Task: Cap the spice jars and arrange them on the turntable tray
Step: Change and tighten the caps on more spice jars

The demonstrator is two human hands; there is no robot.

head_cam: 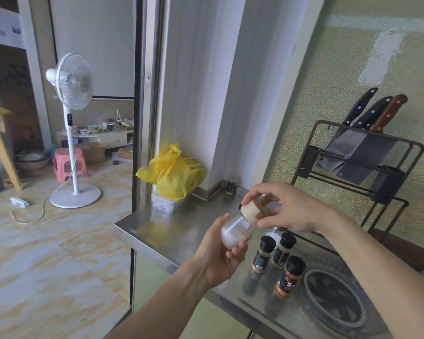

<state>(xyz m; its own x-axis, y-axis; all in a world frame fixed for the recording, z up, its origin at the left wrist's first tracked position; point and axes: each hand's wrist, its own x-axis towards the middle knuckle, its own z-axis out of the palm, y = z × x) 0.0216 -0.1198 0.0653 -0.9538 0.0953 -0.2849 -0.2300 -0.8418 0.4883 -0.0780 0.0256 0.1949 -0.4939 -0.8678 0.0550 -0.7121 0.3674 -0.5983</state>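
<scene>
Hands (220,250) capping jar (234,231); labels unreadable.

Soft daylight, mild blur, warped edges

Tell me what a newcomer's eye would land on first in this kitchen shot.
First, the two hands in the centre: the left hand holds a clear jar of white powder while the right hand grips its wooden lid. Below them, three black-capped spice jars stand on the steel counter. Behind, a bright yellow bag sits at the counter's far end.
</scene>
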